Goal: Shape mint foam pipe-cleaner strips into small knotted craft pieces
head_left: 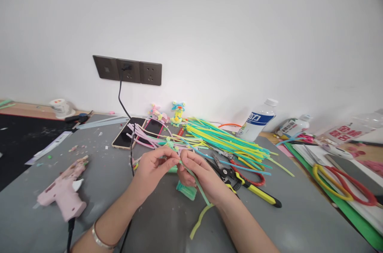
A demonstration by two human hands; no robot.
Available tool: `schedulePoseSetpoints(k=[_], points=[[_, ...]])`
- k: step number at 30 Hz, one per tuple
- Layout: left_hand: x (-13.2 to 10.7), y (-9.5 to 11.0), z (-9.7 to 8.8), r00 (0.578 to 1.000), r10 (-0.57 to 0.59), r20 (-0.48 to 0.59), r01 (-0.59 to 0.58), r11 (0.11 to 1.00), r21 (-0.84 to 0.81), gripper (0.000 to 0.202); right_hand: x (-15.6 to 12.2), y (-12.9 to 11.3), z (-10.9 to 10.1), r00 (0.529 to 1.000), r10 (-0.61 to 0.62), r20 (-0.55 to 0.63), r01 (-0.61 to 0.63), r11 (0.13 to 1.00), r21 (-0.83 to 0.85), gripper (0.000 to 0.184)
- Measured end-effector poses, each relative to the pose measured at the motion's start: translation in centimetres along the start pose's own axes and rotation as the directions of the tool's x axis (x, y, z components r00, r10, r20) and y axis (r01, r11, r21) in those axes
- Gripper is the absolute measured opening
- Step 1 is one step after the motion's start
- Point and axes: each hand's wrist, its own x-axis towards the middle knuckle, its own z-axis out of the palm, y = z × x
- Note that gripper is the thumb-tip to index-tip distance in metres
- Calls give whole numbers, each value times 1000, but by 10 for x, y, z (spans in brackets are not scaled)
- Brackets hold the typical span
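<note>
My left hand [157, 169] and my right hand [203, 173] meet above the middle of the grey mat, thumbs and fingertips pinched together. Both grip a pale green pipe cleaner [200, 187], whose tail runs down past my right palm. What sits between the fingertips is mostly hidden. Just behind the fingers shows a small green and yellow pipe-cleaner piece [171, 144]; I cannot tell whether it is joined to the held one. A yellow-green pipe cleaner [199, 223] hangs or lies below my right wrist. Beneath the hands is a teal fuzzy bundle [186, 190].
Pliers [257, 191] and a heap of yellow and teal pipe cleaners [230, 139] lie to the right, near a water bottle [257, 120]. A pink glue gun [64, 195] is at left, its cord trailing. Scissors [344, 183] lie far right. Behind are a phone [125, 136] and two small figures [178, 113].
</note>
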Motion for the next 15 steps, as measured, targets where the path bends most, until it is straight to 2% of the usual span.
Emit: schedulePoseSetpoints(k=[5,7,9,10,12,15], points=[[0,3,0,1000,-4,-23,5,998,55,14,1,-4,1,997,-27,-74,18,992,-127,31],[0,2,1,999,-8,-49,12,998,66,13,1,-6,0,989,-73,-133,40,971,-236,31],[1,0,0,997,-14,-71,19,997,75,12,2,-7,-2,968,-171,-185,83,910,-405,28],[2,-1,0,997,-20,-77,26,996,80,12,2,-7,-4,950,-242,-198,112,854,-508,25],[3,-4,-1,996,-41,-77,48,995,87,12,2,-7,-8,901,-399,-171,166,680,-714,17],[4,-7,-3,995,-89,-48,93,991,93,15,1,-7,-13,818,-575,-20,231,360,-904,13]])
